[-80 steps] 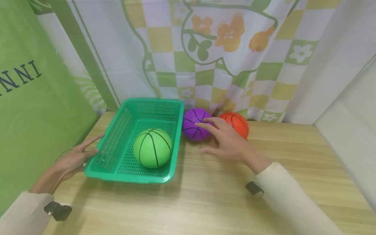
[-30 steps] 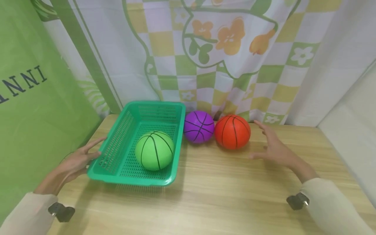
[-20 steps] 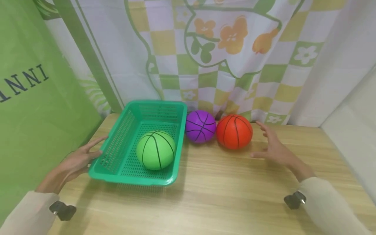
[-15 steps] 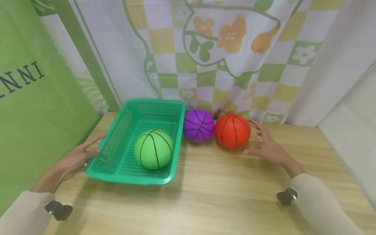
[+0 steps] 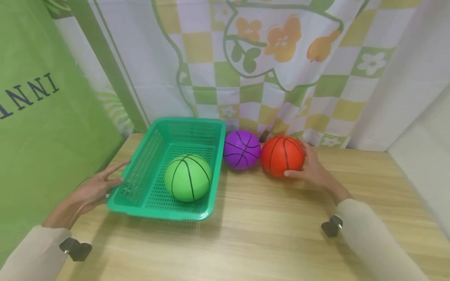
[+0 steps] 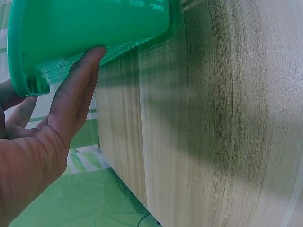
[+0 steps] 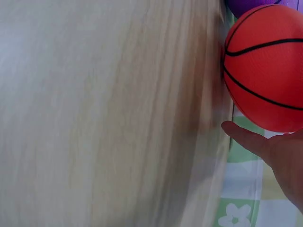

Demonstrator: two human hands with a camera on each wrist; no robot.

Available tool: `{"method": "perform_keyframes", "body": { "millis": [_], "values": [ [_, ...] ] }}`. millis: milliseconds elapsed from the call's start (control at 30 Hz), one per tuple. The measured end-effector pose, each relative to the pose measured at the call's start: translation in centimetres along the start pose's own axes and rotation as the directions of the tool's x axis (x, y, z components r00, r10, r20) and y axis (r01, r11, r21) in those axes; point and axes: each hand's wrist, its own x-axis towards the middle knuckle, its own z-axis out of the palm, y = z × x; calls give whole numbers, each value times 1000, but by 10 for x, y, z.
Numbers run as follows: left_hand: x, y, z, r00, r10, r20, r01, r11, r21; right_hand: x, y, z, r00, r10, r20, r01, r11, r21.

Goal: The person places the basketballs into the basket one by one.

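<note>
The right fingers point(image 5: 307, 147) have neared the red, black-lined ball point(image 5: 282, 156).

Looking forward and down from the head, set back enough to take in bench point(image 5: 267, 234) and curtain point(image 5: 197, 74). From the left wrist, close in and tipped sideways, facing the outside of the green basket point(image 6: 90, 23), shared with the head view. From the right wrist, likewise near and sideways, facing across the bench to the red ball point(image 7: 267, 71) and purple ball point(image 7: 247, 5), also shared.
</note>
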Motion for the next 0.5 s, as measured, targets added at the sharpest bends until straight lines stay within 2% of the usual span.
{"method": "perform_keyframes", "body": {
  "millis": [100,367,500],
  "values": [
    [1,0,2,1000,-10,-12,10,1000,2,3,2,5,1000,11,-29,-11,1000,-11],
    [1,0,1,1000,-9,-17,9,1000,8,9,5,19,993,26,-112,-15,995,94],
    [2,0,1,1000,-15,-22,15,1000,4,11,8,22,990,19,-139,-7,996,83]
  ]
}}
